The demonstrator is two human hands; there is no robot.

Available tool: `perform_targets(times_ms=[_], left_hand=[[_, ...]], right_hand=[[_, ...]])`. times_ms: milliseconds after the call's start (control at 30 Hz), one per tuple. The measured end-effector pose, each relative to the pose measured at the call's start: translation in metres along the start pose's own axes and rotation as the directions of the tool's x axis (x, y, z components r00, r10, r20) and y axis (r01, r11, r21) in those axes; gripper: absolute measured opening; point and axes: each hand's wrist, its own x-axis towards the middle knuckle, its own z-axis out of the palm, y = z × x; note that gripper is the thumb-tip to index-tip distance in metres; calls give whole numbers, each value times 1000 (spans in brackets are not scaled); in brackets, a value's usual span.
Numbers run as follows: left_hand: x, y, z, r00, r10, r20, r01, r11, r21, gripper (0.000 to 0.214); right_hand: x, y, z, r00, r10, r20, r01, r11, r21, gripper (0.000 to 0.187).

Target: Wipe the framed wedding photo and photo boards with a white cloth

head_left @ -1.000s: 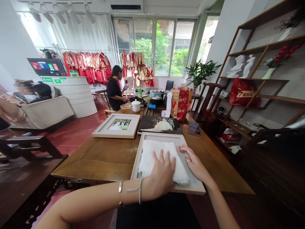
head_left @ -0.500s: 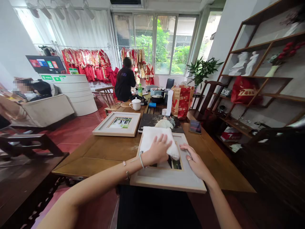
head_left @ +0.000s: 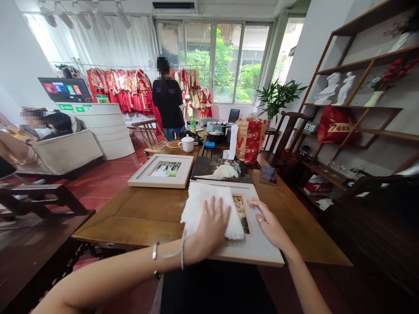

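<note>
A light wooden picture frame (head_left: 258, 248) lies flat at the near edge of the wooden table (head_left: 147, 213). A folded white cloth (head_left: 203, 203) covers its left half. My left hand (head_left: 211, 229) presses flat on the cloth with fingers spread. My right hand (head_left: 270, 224), wearing a ring, rests open on the frame's right side, holding it down. Part of the photo (head_left: 242, 213) shows between the cloth and my right hand.
A second framed photo (head_left: 162, 171) and a dark print (head_left: 222, 171) lie farther up the table, then a white teapot (head_left: 187, 143) and a red bag (head_left: 248, 140). A person in black stands at the far end. Shelves (head_left: 360, 109) line the right wall.
My left hand slid the cloth up the frame, then back down and to the left, uncovering part of the photo. The person at the far end stood up from the chair.
</note>
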Motion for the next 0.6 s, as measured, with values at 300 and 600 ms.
perform_targets(times_ms=[300,600], left_hand=[[53,-55,16,986,-146,-84,151,987,49,73],[-2,-29,-17,992,-39,121,36,999,32,75]], right_hand=[[-2,6,1,1000,29,11,-29,1000,1,42],[1,0,-3,999,46,-2,-47,998,-34,43]])
